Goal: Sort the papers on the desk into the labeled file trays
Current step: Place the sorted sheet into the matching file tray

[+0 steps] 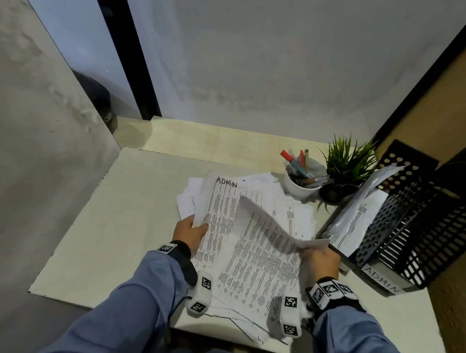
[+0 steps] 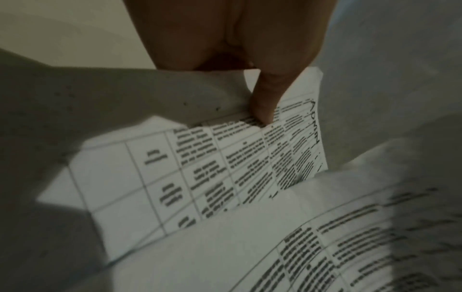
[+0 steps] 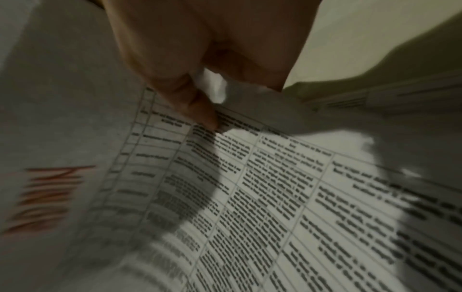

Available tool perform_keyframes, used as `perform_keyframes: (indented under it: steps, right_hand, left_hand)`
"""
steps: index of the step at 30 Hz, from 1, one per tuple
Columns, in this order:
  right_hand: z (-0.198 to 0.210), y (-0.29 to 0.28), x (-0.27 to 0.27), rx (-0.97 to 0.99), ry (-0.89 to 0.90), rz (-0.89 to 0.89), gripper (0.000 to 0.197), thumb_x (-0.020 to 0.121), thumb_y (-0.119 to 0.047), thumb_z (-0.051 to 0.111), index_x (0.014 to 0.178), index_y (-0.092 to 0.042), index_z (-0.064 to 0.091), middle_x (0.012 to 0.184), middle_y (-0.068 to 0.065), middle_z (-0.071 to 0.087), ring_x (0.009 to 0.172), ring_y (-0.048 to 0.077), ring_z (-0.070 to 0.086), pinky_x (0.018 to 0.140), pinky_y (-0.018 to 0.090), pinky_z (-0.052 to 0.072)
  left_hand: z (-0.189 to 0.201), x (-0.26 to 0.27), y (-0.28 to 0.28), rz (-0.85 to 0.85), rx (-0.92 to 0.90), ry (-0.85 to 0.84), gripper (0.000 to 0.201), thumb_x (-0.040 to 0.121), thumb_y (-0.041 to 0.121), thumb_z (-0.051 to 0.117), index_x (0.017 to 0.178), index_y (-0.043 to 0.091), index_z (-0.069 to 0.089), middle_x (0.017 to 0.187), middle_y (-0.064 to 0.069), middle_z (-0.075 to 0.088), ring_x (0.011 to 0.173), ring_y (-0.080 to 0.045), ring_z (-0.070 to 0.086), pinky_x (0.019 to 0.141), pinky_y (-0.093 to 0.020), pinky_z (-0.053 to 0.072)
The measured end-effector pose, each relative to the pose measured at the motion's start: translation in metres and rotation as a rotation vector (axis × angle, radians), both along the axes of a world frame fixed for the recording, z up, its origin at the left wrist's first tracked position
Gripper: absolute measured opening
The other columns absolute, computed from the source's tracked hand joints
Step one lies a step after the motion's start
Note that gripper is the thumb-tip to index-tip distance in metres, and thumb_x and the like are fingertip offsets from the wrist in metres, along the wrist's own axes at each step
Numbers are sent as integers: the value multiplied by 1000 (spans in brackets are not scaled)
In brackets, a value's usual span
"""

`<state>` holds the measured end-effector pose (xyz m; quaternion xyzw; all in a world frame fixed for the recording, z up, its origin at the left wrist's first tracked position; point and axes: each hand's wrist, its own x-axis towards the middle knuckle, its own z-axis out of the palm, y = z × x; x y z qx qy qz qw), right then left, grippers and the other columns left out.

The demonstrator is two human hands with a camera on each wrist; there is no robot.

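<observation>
Left hand [image 1: 191, 230] pinches curled ADMIN sheet [image 1: 219, 203], thin printed table paper; right hand [image 1: 321, 258] grips second bent sheet [image 1: 259, 250] over loose pile between hands; black perforated trays [image 1: 405, 216] beyond right hand

Both forearms reach forward in blue sleeves, black wrist bands carrying white marker-tagged camera blocks. Left hand [image 1: 190, 231] is knuckles-up, thumb [image 2: 262, 104] pressed on top of a printed sheet [image 1: 218, 216], other fingers hidden beneath it. Right hand [image 1: 320, 261] is curled, pinching the edge of a second sheet [image 1: 261, 261], thumb [image 3: 200, 110] on its printed face. Hands apart, at about the same level.
</observation>
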<state>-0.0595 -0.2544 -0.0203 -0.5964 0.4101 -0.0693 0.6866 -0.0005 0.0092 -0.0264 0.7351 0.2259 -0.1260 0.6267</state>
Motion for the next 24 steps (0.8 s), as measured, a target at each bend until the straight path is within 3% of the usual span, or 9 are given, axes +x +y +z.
perform_keyframes:
  steps: [2,4,7,9,11,14,17,21,24]
  right_hand:
    - [-1,4,4,126,-86,-57,40,74,18,43,45,-5,55,43,-1,58,34,-2,52,38,9,40]
    - [2,4,10,168,-14,33,31,79,15,48,56,-5,56,51,3,60,32,-1,49,41,12,41]
    - [-2,7,18,163,52,94,28,73,12,60,54,-9,56,47,0,52,47,11,53,48,19,41]
    - [-7,9,25,138,57,108,22,70,7,65,58,-12,62,54,-2,62,65,20,64,54,22,47]
    - [-4,11,28,156,89,119,21,72,5,65,66,-15,62,65,-1,62,78,24,63,53,16,49]
    - [9,11,25,150,23,69,32,71,24,56,89,-3,58,82,11,63,76,24,59,52,21,53]
    - [12,15,23,109,30,110,56,66,26,59,112,-5,50,95,17,61,85,30,59,62,27,48]
    - [3,21,17,146,21,170,30,63,29,51,71,2,61,73,14,62,84,40,61,60,31,50]
    - [-7,21,15,222,21,130,40,62,34,39,59,-2,56,56,8,57,71,26,50,52,26,46]
  left_hand:
    - [6,2,-1,-23,-78,39,23,85,-10,52,93,6,67,94,-11,62,88,-27,56,85,-35,45]
    - [10,5,-3,-31,-105,100,32,76,-12,55,102,4,65,92,-9,60,86,-27,53,85,-34,42]
    - [9,6,-8,-92,-101,167,12,49,2,56,57,11,56,65,-6,53,70,-22,43,67,-29,37]
    - [18,1,-14,-158,-81,193,23,67,0,55,49,14,51,47,2,50,59,-19,39,57,-24,33]
    - [19,-3,-16,-224,-78,219,35,86,-5,42,62,12,62,41,5,56,51,-17,52,53,-19,40]
    - [18,0,-19,-216,15,196,31,90,-5,37,75,6,62,60,-6,61,64,-18,59,61,-20,43]
    - [4,7,-17,-29,130,122,39,84,-10,37,58,12,57,63,-6,51,66,-24,49,64,-29,41]
    - [2,10,-21,-3,278,138,22,88,6,45,99,6,64,101,-11,63,93,-29,58,87,-34,48]
    - [3,13,-25,-66,247,177,23,89,13,48,109,8,59,110,-14,62,99,-32,59,93,-38,50]
